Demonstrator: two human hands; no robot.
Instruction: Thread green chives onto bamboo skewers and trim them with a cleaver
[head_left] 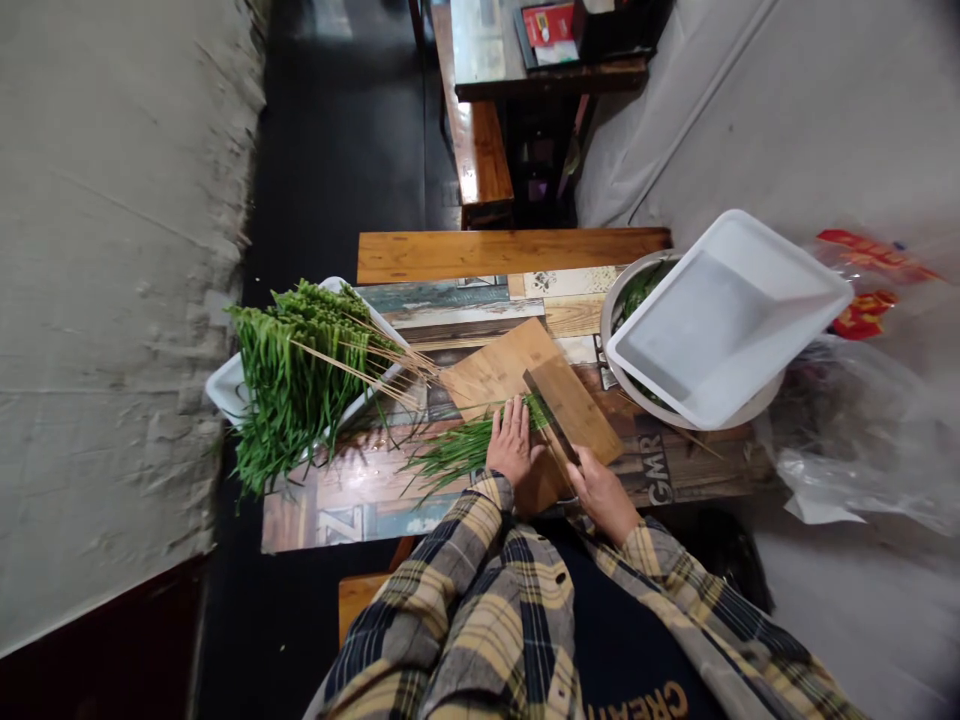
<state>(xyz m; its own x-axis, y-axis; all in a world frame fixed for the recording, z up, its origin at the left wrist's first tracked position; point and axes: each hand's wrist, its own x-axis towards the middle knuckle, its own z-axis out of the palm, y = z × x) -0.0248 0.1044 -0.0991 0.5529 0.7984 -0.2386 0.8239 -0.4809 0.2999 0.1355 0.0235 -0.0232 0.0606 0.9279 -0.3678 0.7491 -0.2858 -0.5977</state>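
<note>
My left hand (511, 441) lies flat, fingers together, pressing a bundle of green chives (457, 452) onto a wooden cutting board (501, 370). My right hand (600, 492) grips the handle of a cleaver (549, 415) whose blade stands across the chives just right of my left fingers. The chive tips fan out leftwards off the board onto the patterned table (352, 500).
A white tray (225, 392) at the left holds several skewers threaded with green chives (296, 375). A white plastic basin (724, 315) rests tilted on a metal bowl (622, 295) at the right. Clear plastic bags (862, 440) lie further right. A wooden bench (510, 250) runs behind the table.
</note>
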